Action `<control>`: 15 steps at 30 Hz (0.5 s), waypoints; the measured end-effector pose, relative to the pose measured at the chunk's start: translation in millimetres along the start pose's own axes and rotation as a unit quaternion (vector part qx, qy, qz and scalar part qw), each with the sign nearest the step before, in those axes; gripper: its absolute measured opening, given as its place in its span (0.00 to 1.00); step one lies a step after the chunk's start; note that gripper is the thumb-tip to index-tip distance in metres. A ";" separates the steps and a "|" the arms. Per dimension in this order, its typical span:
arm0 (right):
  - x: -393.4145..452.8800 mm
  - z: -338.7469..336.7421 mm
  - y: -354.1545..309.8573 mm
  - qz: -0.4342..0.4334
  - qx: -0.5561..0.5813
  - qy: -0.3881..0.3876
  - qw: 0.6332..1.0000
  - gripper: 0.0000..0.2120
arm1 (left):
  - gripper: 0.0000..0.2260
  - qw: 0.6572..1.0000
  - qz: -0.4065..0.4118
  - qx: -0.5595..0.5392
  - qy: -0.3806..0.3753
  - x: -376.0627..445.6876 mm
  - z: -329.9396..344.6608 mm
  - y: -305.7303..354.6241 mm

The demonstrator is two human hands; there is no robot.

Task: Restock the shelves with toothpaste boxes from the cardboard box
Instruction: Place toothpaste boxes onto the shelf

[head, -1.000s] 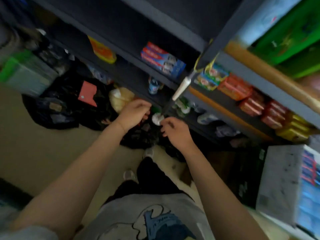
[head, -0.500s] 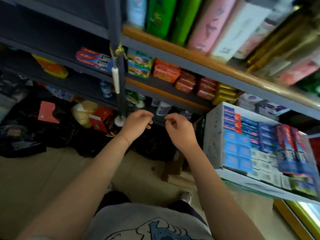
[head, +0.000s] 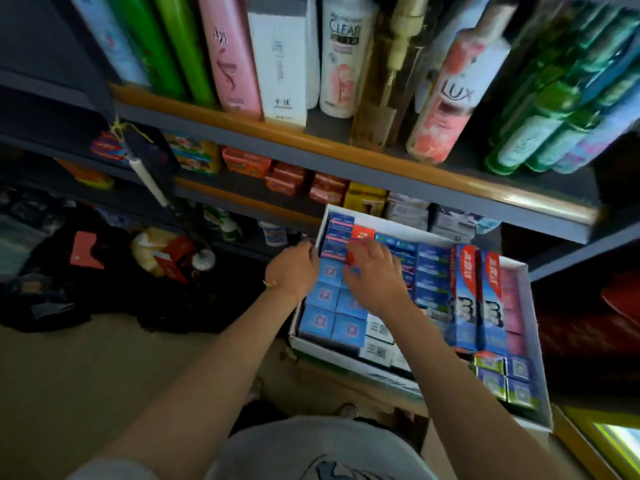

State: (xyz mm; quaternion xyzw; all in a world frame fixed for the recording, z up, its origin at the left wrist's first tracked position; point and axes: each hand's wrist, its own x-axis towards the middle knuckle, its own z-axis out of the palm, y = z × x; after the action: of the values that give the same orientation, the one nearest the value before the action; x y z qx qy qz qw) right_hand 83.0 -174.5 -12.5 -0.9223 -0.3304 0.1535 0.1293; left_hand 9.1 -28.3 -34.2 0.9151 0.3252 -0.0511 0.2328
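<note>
Toothpaste boxes (head: 433, 282) are seen packed tight in the white cardboard box (head: 530, 344), which sits low in front of the shelves, just right of the person's knees. Nearest the body, small green and blue cartons are wedged in the box's near right corner. Further in, two long red-and-blue boxes (head: 479, 299) are laid flat, their long axes running from the near edge toward the far edge, printed faces up. Along the left side, blue cartons are stood on end, so only their square end flaps are shown.

Over that left side both hands are at work. The left hand (head: 294, 268) is laid against the box's left wall near the far corner, fingers curled over the rim. The right hand (head: 370, 275) is spread above the blue cartons, fingertips at a red carton (head: 362, 237); whether that grip is closed on it cannot be told through the blur.

Light, stiff card is to be expected, crushable at the corners and slick on its glossy faces. A hold across the two long side faces near the middle would be judged safest, since the packing leaves little room for fingers.

Beyond, soap packs (head: 287, 178) are lined on the middle shelf (head: 242, 202), shampoo bottles (head: 346, 57) above.
</note>
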 end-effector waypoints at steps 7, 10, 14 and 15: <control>-8.9 30.5 -1.2 0.007 0.060 0.038 0.997 0.25 | 0.16 0.998 0.035 0.043 0.024 9.1 0.9 20.9; -4.3 24.0 5.9 -0.027 0.049 0.042 0.998 0.25 | 0.22 0.982 0.159 0.054 0.089 -4.7 17.7 39.6; -5.5 -6.5 40.8 0.068 -0.047 0.152 0.985 0.26 | 0.30 0.977 0.190 0.083 0.058 -12.8 30.3 66.1; -8.6 -17.4 53.5 0.119 -0.075 0.157 0.978 0.27 | 0.31 0.979 0.173 0.102 0.029 -13.9 37.3 70.6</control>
State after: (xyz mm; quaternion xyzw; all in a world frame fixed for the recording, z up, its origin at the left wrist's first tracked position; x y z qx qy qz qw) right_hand 113.6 -222.5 -13.0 -0.9746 -0.2044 -0.0036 0.0911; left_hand 44.1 -101.4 -36.2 0.9777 0.1613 -0.0160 0.1338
